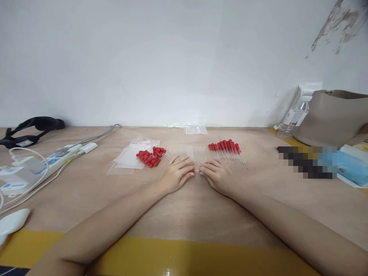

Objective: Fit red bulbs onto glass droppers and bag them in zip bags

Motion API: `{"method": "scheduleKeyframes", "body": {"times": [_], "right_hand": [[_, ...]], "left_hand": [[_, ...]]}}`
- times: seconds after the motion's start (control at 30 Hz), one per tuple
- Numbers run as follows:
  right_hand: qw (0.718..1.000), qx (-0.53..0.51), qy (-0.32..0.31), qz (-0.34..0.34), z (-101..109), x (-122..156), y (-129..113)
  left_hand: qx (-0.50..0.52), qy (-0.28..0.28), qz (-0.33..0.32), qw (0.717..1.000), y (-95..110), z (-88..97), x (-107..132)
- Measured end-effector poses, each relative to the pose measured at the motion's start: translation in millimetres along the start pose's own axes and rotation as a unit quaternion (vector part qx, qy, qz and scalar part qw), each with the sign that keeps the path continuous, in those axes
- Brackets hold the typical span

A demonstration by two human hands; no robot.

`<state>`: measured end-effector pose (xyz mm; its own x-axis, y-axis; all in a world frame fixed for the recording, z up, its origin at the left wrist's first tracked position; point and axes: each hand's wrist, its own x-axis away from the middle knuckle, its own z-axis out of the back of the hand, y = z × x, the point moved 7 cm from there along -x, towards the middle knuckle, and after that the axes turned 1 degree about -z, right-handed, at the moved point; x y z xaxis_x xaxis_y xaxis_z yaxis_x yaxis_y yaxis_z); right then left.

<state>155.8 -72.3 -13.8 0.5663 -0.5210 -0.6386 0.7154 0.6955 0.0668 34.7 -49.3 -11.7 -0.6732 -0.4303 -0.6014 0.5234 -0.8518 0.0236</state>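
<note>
My left hand pinches a red rubber bulb between its thumb and fingers. Facing it, my right hand grips a thin clear dropper tube, which spans the small gap to the bulb. Whether the tube end sits inside the bulb is hidden by the fingers. Just beyond both hands lies a row of loose clear tubes. A pile of red bulbs is left of my left hand. Beyond my right hand, several droppers with red bulbs on clear tubes lie side by side.
Clear plastic bags lie beside the bulb pile, and another small bag by the wall. At left are a power strip, cables and a black headset. At right stand a plastic bottle and a beige container, near a blue mask.
</note>
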Motion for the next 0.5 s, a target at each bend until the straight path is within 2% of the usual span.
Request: {"method": "scheduleKeyframes", "body": {"times": [0.2, 0.37, 0.5], "right_hand": [[0.997, -0.037, 0.053, 0.037, -4.0, 3.9, -2.3], [0.999, -0.027, 0.035, 0.001, -0.8, 1.2, -3.2], [1.000, -0.002, 0.013, -0.003, 2.8, -1.9, -8.3]], "left_hand": [[0.035, -0.003, -0.030, 0.999, 6.0, -5.8, 0.9], [0.077, -0.024, -0.039, 0.996, 7.6, -8.5, -2.1], [0.094, -0.033, -0.046, 0.994, 8.2, -8.9, -1.8]]}}
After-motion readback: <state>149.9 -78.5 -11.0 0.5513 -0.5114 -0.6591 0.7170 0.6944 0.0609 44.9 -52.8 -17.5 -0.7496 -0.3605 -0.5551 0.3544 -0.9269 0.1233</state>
